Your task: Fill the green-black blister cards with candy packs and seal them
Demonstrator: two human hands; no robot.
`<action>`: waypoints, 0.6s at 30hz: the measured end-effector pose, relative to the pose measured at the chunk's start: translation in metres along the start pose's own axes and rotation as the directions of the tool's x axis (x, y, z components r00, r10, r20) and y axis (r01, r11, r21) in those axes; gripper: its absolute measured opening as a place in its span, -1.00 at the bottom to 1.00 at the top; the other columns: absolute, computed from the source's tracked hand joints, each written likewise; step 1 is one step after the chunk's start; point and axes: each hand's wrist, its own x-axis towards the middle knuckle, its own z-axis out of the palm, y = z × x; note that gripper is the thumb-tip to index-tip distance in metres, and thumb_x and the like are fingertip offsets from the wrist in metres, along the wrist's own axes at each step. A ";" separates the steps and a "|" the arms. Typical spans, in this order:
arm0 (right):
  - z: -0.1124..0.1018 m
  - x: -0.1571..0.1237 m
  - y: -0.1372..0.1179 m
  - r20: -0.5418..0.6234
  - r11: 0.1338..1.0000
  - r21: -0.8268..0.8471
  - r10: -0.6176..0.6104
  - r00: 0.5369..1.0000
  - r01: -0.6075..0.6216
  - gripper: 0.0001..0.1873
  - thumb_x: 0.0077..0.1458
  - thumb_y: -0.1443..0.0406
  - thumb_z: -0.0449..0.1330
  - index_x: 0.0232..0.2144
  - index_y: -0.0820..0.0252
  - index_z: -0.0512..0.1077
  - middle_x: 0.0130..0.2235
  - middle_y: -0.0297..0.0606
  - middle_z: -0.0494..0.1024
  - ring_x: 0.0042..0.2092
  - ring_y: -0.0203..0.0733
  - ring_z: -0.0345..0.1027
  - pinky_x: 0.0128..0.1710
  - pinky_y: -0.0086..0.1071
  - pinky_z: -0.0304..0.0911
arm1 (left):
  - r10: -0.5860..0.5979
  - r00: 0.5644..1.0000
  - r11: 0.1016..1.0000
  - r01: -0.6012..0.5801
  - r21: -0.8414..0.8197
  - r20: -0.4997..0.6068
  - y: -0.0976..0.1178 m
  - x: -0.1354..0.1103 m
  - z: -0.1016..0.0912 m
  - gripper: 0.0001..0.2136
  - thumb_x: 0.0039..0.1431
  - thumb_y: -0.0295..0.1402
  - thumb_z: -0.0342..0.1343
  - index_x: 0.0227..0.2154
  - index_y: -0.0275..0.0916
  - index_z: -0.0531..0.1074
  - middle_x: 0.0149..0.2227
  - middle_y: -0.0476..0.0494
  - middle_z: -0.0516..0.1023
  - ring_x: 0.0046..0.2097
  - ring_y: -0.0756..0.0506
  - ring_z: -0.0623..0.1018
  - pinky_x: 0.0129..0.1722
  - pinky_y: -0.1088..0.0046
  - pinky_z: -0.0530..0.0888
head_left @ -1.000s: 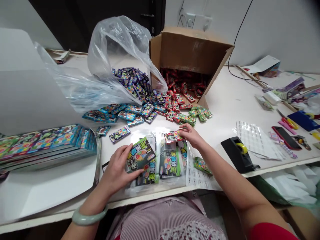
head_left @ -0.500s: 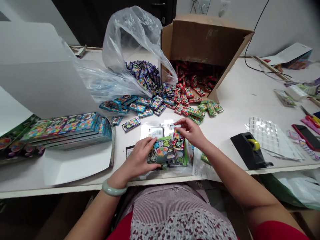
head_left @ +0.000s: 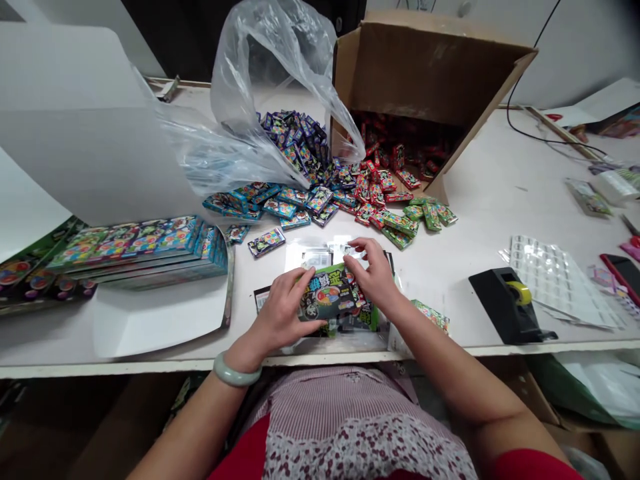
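My left hand [head_left: 280, 313] grips a green printed packet [head_left: 327, 297] just above the table's near edge. My right hand [head_left: 373, 273] is closed on the packet's right end, fingers curled over its top. Under both hands lie more green packets in clear sleeves [head_left: 350, 323]. Just beyond them a heap of small boxes spreads across the table: blue ones [head_left: 280, 207], red ones [head_left: 373, 193] and green ones [head_left: 415, 220]. One small box [head_left: 267, 242] lies apart to the left.
A clear plastic bag [head_left: 260, 100] and a tipped cardboard box [head_left: 430, 73] spill small boxes at the back. Stacked printed cards [head_left: 125, 253] rest on white board at left. A black tape dispenser [head_left: 507, 303], sticker sheets [head_left: 555, 273] and a phone [head_left: 625, 270] lie right.
My right hand carried a small red box from the heap down to the green packet and now closes on the packet. The view shifted left and nearer.
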 end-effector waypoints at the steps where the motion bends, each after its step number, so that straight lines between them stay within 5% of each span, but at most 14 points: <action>1: -0.002 -0.002 0.000 -0.021 1.000 -0.011 -0.014 1.000 0.014 -0.81 0.17 0.20 0.07 -0.21 0.13 0.39 -0.16 -0.16 0.45 -0.09 -0.11 0.31 -0.06 -0.21 0.25 | -0.011 1.000 1.000 0.011 0.007 -0.006 0.000 0.000 -0.001 -0.09 -0.06 -0.12 0.29 0.29 -0.21 -0.06 0.10 -0.37 0.24 0.13 -0.35 0.30 0.10 0.02 0.31; 5: -0.010 -0.020 -0.002 0.144 0.999 -0.028 -0.035 0.989 0.040 -0.75 0.22 0.18 0.02 -0.29 0.11 0.48 -0.02 -0.12 0.37 0.09 -0.05 0.22 0.12 -0.11 0.13 | -0.046 0.999 0.998 0.047 0.032 -0.015 -0.001 0.000 -0.005 -0.06 -0.09 -0.14 0.31 0.29 -0.19 -0.09 0.09 -0.35 0.22 0.12 -0.35 0.30 0.10 0.03 0.31; 9: -0.009 -0.024 0.001 0.406 0.997 0.070 -0.012 0.914 -0.017 -0.69 0.22 0.14 0.03 -0.34 0.11 0.53 0.12 -0.15 0.32 0.17 -0.05 0.18 0.14 -0.11 0.14 | -0.048 0.998 0.999 0.048 -0.014 0.037 0.001 -0.001 -0.005 -0.06 -0.09 -0.15 0.32 0.29 -0.16 -0.11 0.10 -0.35 0.21 0.13 -0.35 0.29 0.11 0.01 0.31; 12: -0.004 0.009 0.015 0.382 0.994 0.070 0.055 0.922 -0.088 -0.63 0.26 0.12 -0.04 -0.25 0.10 0.52 0.04 -0.17 0.45 0.07 -0.12 0.32 0.06 -0.20 0.24 | -0.116 0.993 0.993 0.116 -0.021 0.016 -0.003 -0.003 -0.010 -0.07 -0.10 -0.17 0.33 0.28 -0.14 -0.09 0.10 -0.33 0.21 0.13 -0.35 0.29 0.11 0.00 0.32; 15: 0.013 0.066 0.032 0.266 0.969 -0.240 0.129 0.955 -0.064 -0.64 0.26 0.17 -0.05 -0.12 0.17 0.48 -0.07 -0.16 0.53 -0.02 -0.17 0.38 -0.02 -0.30 0.26 | -0.183 0.983 0.983 0.183 -0.018 -0.010 -0.007 -0.006 -0.018 -0.09 -0.09 -0.20 0.32 0.27 -0.12 -0.07 0.10 -0.31 0.20 0.14 -0.34 0.29 0.11 0.02 0.34; 18: 0.045 0.114 0.044 0.268 0.924 -0.381 0.139 0.953 -0.028 -0.62 0.16 0.16 0.11 -0.04 0.23 0.45 0.05 -0.07 0.46 0.09 -0.05 0.27 0.09 -0.20 0.14 | -0.195 0.981 0.981 0.194 -0.028 -0.013 -0.009 -0.007 -0.023 -0.09 -0.10 -0.21 0.33 0.26 -0.12 -0.08 0.11 -0.31 0.19 0.14 -0.34 0.29 0.11 0.01 0.34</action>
